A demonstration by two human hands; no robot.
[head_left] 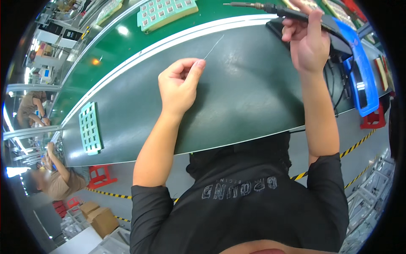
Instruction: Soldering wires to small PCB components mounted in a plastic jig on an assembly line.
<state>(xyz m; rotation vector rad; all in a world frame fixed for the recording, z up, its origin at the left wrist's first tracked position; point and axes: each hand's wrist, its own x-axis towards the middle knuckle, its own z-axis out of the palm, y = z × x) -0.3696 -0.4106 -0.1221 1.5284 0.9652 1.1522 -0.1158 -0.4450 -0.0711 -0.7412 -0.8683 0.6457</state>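
Note:
My left hand (178, 86) is closed in a pinch above the dark work surface, thumb against forefinger. From the pinch a thin silvery solder wire (215, 45) sticks out, slanting up and to the right. At the upper right, my right hand (311, 48) grips the black handle of a soldering iron (270, 7). The iron lies nearly level and its tip points left, over the green belt. Tip and wire are apart. Nearest the iron, a teal tray (169, 12) with rows of small square parts sits on the belt.
An empty-looking teal grid tray (89, 128) lies at the table's left. A black box (339, 47) with cables and a blue bin (367, 80) stand at the right. A pale rail (139, 57) divides table from green belt (112, 51). Another person (63, 180) sits at far left.

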